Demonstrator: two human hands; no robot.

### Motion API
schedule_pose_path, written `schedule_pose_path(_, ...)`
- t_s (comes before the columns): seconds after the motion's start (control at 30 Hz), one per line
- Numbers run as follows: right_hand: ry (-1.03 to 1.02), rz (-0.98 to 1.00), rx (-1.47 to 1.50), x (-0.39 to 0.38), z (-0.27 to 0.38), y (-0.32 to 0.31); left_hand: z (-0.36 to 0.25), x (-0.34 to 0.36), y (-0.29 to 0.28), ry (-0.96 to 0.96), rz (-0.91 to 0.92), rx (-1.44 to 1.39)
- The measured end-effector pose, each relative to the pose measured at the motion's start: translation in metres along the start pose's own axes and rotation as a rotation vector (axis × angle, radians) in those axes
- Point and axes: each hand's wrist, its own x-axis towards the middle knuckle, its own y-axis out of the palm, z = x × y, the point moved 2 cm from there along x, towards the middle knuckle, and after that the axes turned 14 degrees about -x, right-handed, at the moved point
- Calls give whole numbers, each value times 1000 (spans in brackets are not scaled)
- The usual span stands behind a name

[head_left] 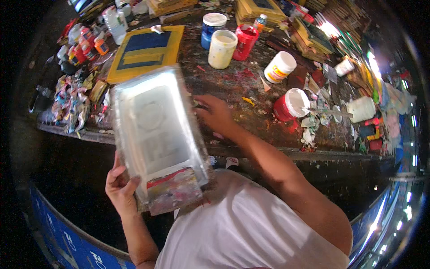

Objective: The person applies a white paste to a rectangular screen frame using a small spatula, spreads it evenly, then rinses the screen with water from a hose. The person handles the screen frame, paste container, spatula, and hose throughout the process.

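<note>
A screen-printing frame (154, 130) with a pale translucent mesh is tilted up in front of me, leaning across the table's near edge. Round and letter-like shapes show faintly in its mesh, and a paint-smeared patch with a red streak (174, 190) covers its lower end. My left hand (122, 186) grips the lower left side, thumb in front. Just past the frame's right edge is my right hand (217, 114), fingers curled in over the table; something small and pale seems to be at the fingertips, partly hidden. A second, yellow-bordered screen (174, 45) with dark blue mesh lies behind.
Paint tubs stand beyond my right hand: blue (210, 33), cream (221, 51), red (245, 42) and white (280, 67). An open red tub (291, 105) has a stick (329, 112) across it. Small paint bottles (87, 47) and crumpled rags (71, 103) crowd the left.
</note>
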Motion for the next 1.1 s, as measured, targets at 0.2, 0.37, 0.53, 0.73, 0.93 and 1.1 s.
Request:
schedule_pose_path(0.2,521,-231,-23,-143,-37,-100,73,59,87,-366,179,-8)
schedule_pose_path(0.37,493,-297,204,-196,1,-122,133,73,147,-450,268,-70)
schedule_pose_path(0.53,383,-294,221,-201,-11,-118,175,78,179,-449,246,-72)
schedule_pose_path(0.73,437,-245,122,-191,-40,-131,216,86,204,-416,306,-128)
schedule_pose_path(0.93,395,-255,169,-160,-88,-124,251,90,226,-239,282,-84)
schedule_pose_path(1.1,370,-222,132,-166,-114,-121,264,90,228,-143,343,159)
